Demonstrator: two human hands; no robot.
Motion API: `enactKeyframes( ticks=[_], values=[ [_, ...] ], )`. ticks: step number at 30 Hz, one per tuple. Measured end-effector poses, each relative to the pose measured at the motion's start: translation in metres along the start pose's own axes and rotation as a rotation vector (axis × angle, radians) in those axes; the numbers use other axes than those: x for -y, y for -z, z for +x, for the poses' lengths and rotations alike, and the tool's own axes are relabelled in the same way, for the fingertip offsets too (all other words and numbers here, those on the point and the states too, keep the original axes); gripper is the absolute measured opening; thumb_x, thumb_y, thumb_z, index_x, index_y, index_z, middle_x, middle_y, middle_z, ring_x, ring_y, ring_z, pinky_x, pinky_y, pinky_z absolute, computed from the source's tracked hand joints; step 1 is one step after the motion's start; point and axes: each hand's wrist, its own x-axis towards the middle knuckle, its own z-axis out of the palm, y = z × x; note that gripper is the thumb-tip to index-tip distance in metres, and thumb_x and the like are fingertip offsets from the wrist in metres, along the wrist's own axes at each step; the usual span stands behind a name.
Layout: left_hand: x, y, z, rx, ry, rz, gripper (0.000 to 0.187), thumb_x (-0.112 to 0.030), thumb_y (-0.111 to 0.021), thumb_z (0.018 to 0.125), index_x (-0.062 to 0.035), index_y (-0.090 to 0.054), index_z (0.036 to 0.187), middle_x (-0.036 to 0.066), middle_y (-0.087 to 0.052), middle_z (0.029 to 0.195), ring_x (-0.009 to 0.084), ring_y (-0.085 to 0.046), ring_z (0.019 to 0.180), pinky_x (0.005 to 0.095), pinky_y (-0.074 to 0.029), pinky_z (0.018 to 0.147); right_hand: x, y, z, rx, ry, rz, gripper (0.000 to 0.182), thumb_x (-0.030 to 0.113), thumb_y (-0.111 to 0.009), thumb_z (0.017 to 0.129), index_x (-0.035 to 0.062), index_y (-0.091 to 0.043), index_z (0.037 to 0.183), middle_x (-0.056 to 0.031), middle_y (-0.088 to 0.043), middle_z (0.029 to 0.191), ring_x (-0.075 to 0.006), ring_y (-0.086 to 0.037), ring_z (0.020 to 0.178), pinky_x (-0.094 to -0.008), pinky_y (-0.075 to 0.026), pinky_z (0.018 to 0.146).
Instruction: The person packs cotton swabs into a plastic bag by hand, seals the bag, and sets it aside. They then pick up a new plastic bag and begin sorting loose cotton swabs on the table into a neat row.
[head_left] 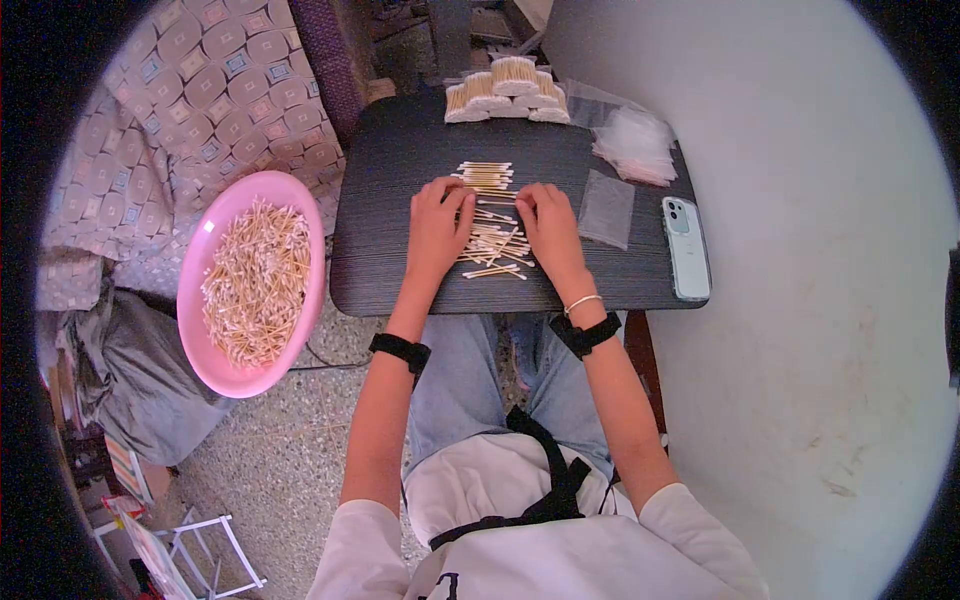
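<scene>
On the dark table, cotton swabs lie between my two hands. At the far side several swabs form a neat parallel row; nearer me is a loose, crossed pile of swabs. A single cotton swab lies crosswise just below the row, its ends at my fingertips. My left hand has its thumb and fingers closed at the left end of that swab. At its right end, my right hand is pinched in the same way. The fingers partly hide the swab tips.
Bundled swab packs are stacked at the back of the table. Clear plastic bags, a single bag and a phone lie to the right, by a wall. A pink basin full of swabs stands left.
</scene>
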Motion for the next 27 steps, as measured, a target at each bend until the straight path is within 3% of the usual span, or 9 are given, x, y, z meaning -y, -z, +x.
enactKeyframes(
  ticks=[3,6,12,18,21,24,27],
  values=[
    [-0.002,0.002,0.002,0.011,-0.049,-0.041,0.012,-0.014,-0.061,0.086,-0.0038,-0.066,0.091,0.008,-0.06,0.097,0.0261,-0.056,0.093,0.0387,-0.043,0.083,0.004,-0.009,-0.002,-0.189,-0.005,0.046,0.014,0.007,-0.06,0.085,0.0013,-0.057,0.097,-0.017,-0.056,0.096,-0.0361,-0.053,0.095,-0.0438,-0.044,0.085],
    [-0.003,0.005,0.001,0.082,-0.104,-0.088,0.011,-0.013,-0.063,0.085,-0.0024,-0.065,0.087,0.008,-0.061,0.093,0.0272,-0.057,0.091,0.0386,-0.044,0.081,0.001,-0.012,-0.003,-0.227,0.007,-0.032,0.015,0.007,-0.062,0.084,0.0013,-0.058,0.098,-0.0174,-0.055,0.098,-0.0366,-0.052,0.097,-0.0439,-0.043,0.086],
    [-0.006,0.005,0.003,0.12,-0.115,-0.086,0.011,-0.013,-0.063,0.085,-0.002,-0.064,0.084,0.009,-0.059,0.088,0.0278,-0.055,0.087,0.038,-0.044,0.078,-0.003,-0.022,0.001,-0.125,-0.032,-0.012,0.016,0.008,-0.062,0.084,0.0004,-0.058,0.098,-0.0168,-0.056,0.096,-0.0353,-0.053,0.094,-0.043,-0.044,0.083],
    [-0.005,0.006,0.002,0.149,-0.121,-0.037,0.014,-0.015,-0.062,0.086,-0.0016,-0.063,0.088,0.01,-0.059,0.088,0.029,-0.055,0.087,0.039,-0.044,0.077,-0.005,-0.018,0.005,-0.074,-0.13,0.288,0.012,0.008,-0.059,0.087,0.002,-0.061,0.096,-0.0142,-0.061,0.091,-0.0337,-0.055,0.088,-0.0401,-0.045,0.08],
    [-0.005,0.004,0.002,0.154,-0.1,-0.033,0.016,-0.017,-0.061,0.087,-0.0021,-0.064,0.089,0.009,-0.06,0.09,0.0284,-0.055,0.088,0.0392,-0.043,0.079,-0.007,-0.019,0.002,-0.182,-0.04,0.207,0.01,0.011,-0.059,0.09,0.0034,-0.063,0.095,-0.0106,-0.061,0.086,-0.0259,-0.055,0.08,-0.0361,-0.045,0.074],
    [-0.007,0.006,0.001,0.152,-0.116,-0.007,0.016,-0.018,-0.06,0.088,-0.0027,-0.064,0.09,0.008,-0.061,0.092,0.0274,-0.056,0.092,0.0394,-0.042,0.082,-0.007,-0.02,0.003,-0.141,-0.007,0.125,0.01,0.009,-0.057,0.088,0.0027,-0.062,0.095,-0.0142,-0.061,0.091,-0.0334,-0.055,0.086,-0.0407,-0.044,0.079],
    [-0.005,0.005,0.001,0.137,-0.137,0.033,0.015,-0.018,-0.06,0.087,-0.0036,-0.065,0.09,0.006,-0.06,0.097,0.0264,-0.054,0.099,0.0403,-0.04,0.086,-0.007,-0.019,0.002,-0.133,-0.01,0.133,0.01,0.009,-0.056,0.088,0.0027,-0.062,0.095,-0.0143,-0.061,0.091,-0.0338,-0.054,0.087,-0.0414,-0.043,0.079]
  ],
)
